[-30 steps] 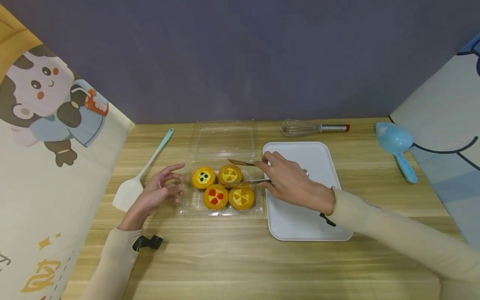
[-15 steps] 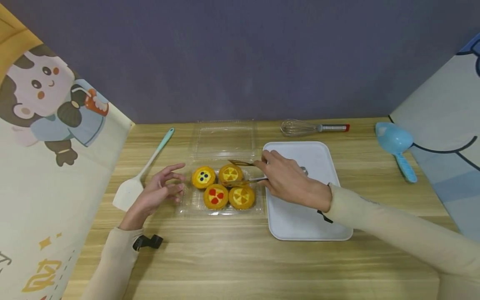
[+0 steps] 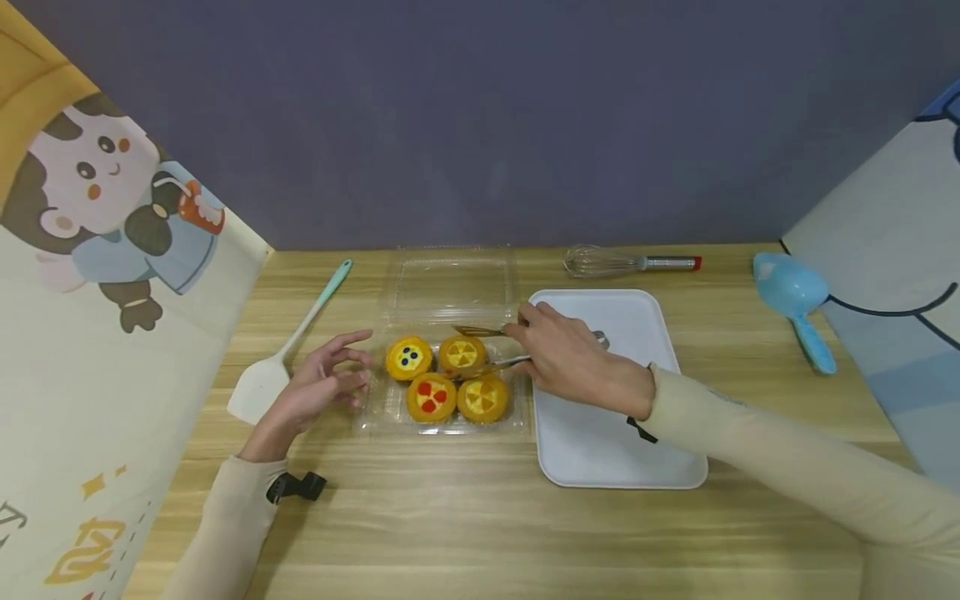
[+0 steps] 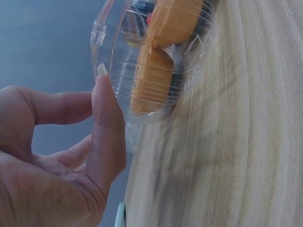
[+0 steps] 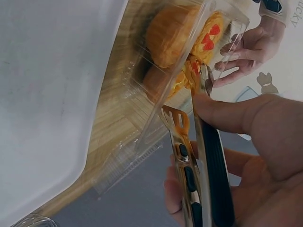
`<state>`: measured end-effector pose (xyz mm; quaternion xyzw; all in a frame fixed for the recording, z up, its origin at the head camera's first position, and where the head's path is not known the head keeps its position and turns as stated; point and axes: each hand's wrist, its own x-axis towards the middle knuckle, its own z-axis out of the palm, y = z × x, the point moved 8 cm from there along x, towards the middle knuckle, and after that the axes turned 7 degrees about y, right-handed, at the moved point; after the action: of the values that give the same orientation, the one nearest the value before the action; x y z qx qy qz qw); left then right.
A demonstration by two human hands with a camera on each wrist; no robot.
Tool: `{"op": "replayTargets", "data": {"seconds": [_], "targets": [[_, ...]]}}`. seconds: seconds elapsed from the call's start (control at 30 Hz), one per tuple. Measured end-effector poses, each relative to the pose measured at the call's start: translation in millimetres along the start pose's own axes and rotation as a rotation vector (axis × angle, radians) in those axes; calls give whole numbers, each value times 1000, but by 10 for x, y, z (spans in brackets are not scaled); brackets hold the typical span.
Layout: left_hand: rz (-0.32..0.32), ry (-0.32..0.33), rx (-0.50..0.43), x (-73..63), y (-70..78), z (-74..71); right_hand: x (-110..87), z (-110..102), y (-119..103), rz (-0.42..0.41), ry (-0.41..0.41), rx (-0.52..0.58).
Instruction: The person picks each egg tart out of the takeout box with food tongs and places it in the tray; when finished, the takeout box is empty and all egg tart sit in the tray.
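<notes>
My right hand (image 3: 566, 358) grips a pair of metal tongs (image 5: 213, 165) with dark grips and slotted ends. The tongs' arms are spread on either side of an egg tart (image 3: 462, 354) with orange wedges, at the far side of a clear plastic container (image 3: 442, 431). Also in it sit a tart with blue dots (image 3: 408, 358), a tart with red pieces (image 3: 431, 397) and a second wedge-topped tart (image 3: 483, 400). At the container's left side, my left hand (image 3: 318, 387) has its fingers loosely bent, holding nothing; its thumb tip overlaps the clear wall in the left wrist view.
Behind the tarts lies the container's raised-back lid (image 3: 453, 283). A white tray (image 3: 622, 467) is under my right hand. Around them lie a white spatula (image 3: 258, 387), a whisk (image 3: 630, 262) and a blue scoop (image 3: 791, 287). Walls stand at the back and both sides.
My right hand has shifted slightly left with the tongs, whose ends remain around the far wedge-topped tart. My left hand has stayed in place. The head view has tilted a little.
</notes>
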<state>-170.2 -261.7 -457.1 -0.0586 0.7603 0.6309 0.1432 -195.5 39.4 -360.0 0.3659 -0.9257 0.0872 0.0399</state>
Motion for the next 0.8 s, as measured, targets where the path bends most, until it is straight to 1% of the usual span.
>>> {"op": "replayTargets", "data": {"seconds": [0.27,0.47,0.67,0.8], "targets": [[14,-8,12,-1,15,11,4,28,24,-27,34,-29],[16,-6,15,-16,52,13,-42,8,8,-69,102,-66],[14,-7,17,-18,54,16,-115,12,-17,-100,165,-111],[15,-8,18,-21,48,15,-151,26,-25,-109,187,-119]]}}
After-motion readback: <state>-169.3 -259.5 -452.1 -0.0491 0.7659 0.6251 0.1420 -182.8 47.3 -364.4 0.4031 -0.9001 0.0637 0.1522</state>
